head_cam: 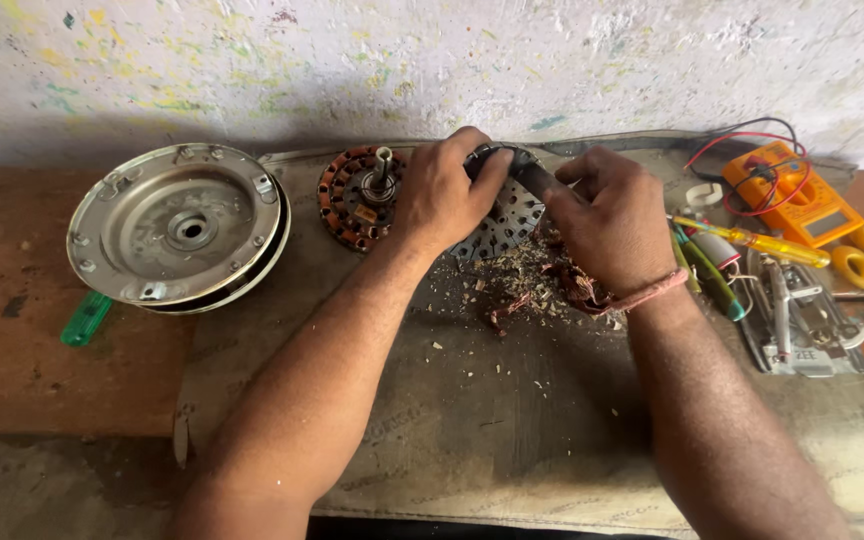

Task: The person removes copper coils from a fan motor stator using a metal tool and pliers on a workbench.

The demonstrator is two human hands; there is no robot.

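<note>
Centre frame: left hand (pixel 444 190) clamps the perforated stator core (pixel 508 215) on the bench (pixel 512 420); right hand (pixel 607 215) grips a dark tool (pixel 532 176) against it. Looks like winding-stripping is mid-way, copper scraps (pixel 537 290) below; next move likely needs firm bracing.

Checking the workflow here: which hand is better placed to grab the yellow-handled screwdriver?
The right hand: the screwdriver lies just to its right, while the left hand grips the perforated metal core.
</note>
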